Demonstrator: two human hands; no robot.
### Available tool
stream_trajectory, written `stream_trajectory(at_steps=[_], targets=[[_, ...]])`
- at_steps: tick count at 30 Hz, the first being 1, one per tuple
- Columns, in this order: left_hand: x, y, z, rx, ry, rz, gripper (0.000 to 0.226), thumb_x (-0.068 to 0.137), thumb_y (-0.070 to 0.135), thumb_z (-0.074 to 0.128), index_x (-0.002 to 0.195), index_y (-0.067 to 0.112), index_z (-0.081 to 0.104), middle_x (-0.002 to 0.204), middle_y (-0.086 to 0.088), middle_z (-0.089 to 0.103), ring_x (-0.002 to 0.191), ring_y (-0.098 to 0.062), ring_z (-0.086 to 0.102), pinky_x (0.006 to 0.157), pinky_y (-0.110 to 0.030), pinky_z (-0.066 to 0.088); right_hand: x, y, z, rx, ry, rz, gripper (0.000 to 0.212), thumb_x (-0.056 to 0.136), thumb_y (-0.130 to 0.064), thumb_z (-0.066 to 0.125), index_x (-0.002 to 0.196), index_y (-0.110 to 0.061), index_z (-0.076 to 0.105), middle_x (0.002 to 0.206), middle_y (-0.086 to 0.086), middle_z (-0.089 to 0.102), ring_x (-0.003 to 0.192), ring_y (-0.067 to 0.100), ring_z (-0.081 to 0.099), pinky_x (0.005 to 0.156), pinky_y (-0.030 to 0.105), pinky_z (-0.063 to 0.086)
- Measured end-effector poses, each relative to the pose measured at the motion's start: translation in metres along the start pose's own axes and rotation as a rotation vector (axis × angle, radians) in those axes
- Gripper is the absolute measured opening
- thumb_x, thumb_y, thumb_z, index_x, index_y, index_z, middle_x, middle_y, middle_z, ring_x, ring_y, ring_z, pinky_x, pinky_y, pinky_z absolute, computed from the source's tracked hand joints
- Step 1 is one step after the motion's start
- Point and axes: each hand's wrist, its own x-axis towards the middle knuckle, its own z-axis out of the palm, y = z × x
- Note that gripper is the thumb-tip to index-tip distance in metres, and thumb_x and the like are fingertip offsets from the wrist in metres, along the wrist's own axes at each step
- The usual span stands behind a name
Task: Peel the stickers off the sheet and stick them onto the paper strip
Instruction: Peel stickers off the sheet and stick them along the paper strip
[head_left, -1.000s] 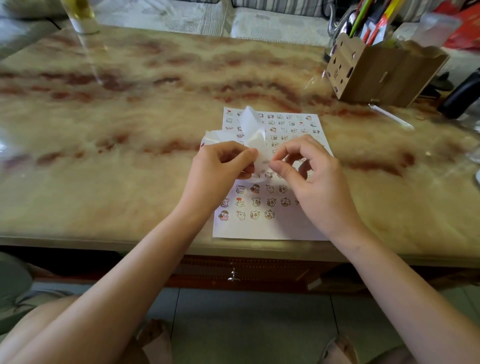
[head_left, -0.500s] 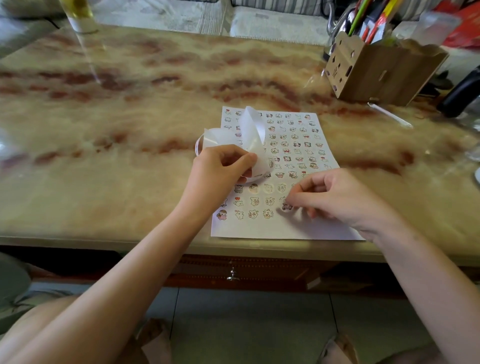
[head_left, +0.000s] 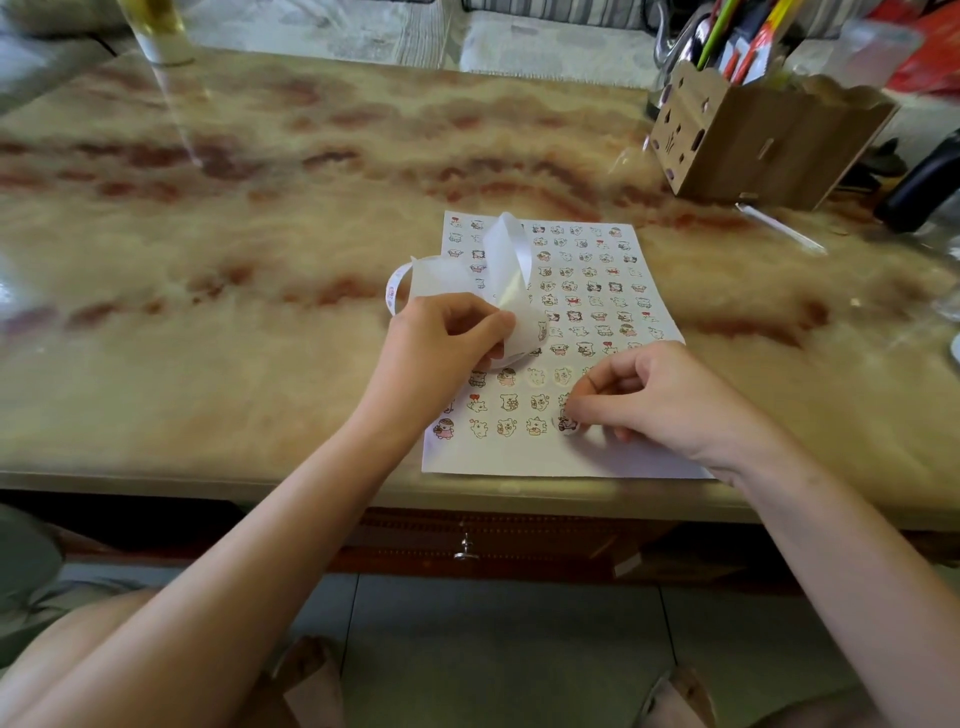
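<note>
While the left hand (head_left: 447, 338) holds its grip clamped on the curled paper strip (head_left: 506, 260) just above the sticker sheet (head_left: 519, 457), which lies flat near the front edge of the counter (head_left: 260, 234), the right hand (head_left: 665, 400) has thumb and forefinger pinched on the rim of a round sticker (head_left: 569, 423) in the bottom row. Pulled too sharply, that sticker could tear or fold onto itself. The light sheet might also lift with it.

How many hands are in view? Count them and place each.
2. The left hand holds the paper strip over the sticker sheet; the right hand pinches a sticker in the sheet's bottom row. No others seem hidden.
</note>
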Motion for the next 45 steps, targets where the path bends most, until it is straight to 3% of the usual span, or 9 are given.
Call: stream_trajectory(at_steps=[15, 31, 35, 39, 45], targets=[[0.001, 0.0, 0.0, 0.007, 0.0, 0.004, 0.017, 0.088, 0.02, 0.064, 0.076, 0.011, 0.072, 0.074, -0.008, 0.072, 0.083, -0.034, 0.067, 0.085, -0.051, 0.055, 0.001, 0.003, 0.003, -0.053, 0.017, -0.026, 0.005, 0.076, -0.01, 0.075, 0.072, -0.011, 0.073, 0.071, 0.003, 0.074, 0.058, 0.01, 0.055, 0.064, 0.026, 0.044], [0.0, 0.001, 0.0, 0.004, -0.004, -0.006, 0.018, 0.089, 0.021, 0.064, 0.078, 0.009, 0.072, 0.076, -0.01, 0.072, 0.085, -0.036, 0.067, 0.085, -0.053, 0.054, 0.003, 0.008, 0.005, -0.068, 0.047, -0.048, 0.006, 0.073, -0.012, 0.077, 0.069, -0.011, 0.073, 0.071, 0.005, 0.073, 0.059, 0.011, 0.057, 0.068, 0.031, 0.046], [-0.001, 0.001, 0.0, 0.009, -0.004, -0.004, 0.018, 0.089, 0.02, 0.064, 0.079, 0.008, 0.072, 0.077, -0.01, 0.073, 0.084, -0.034, 0.068, 0.086, -0.049, 0.055, 0.004, 0.011, 0.007, -0.103, 0.08, -0.058, 0.008, 0.073, -0.014, 0.078, 0.068, -0.012, 0.072, 0.064, -0.002, 0.07, 0.055, 0.007, 0.056, 0.067, 0.031, 0.047], [-0.001, 0.001, 0.0, 0.018, -0.002, -0.006, 0.017, 0.089, 0.021, 0.064, 0.08, 0.009, 0.072, 0.076, -0.007, 0.073, 0.083, -0.031, 0.068, 0.085, -0.048, 0.055, 0.001, 0.011, 0.011, -0.166, 0.121, -0.098, 0.008, 0.075, -0.016, 0.077, 0.072, -0.015, 0.07, 0.073, 0.0, 0.071, 0.06, 0.006, 0.057, 0.07, 0.031, 0.051], [-0.002, 0.001, 0.0, 0.027, -0.005, -0.002, 0.017, 0.089, 0.022, 0.065, 0.078, 0.01, 0.072, 0.074, -0.005, 0.073, 0.084, -0.032, 0.068, 0.085, -0.049, 0.055, 0.003, 0.016, 0.009, -0.184, 0.137, -0.132, 0.018, 0.072, -0.023, 0.082, 0.078, -0.019, 0.065, 0.062, -0.006, 0.057, 0.051, 0.002, 0.046, 0.057, 0.025, 0.037]])
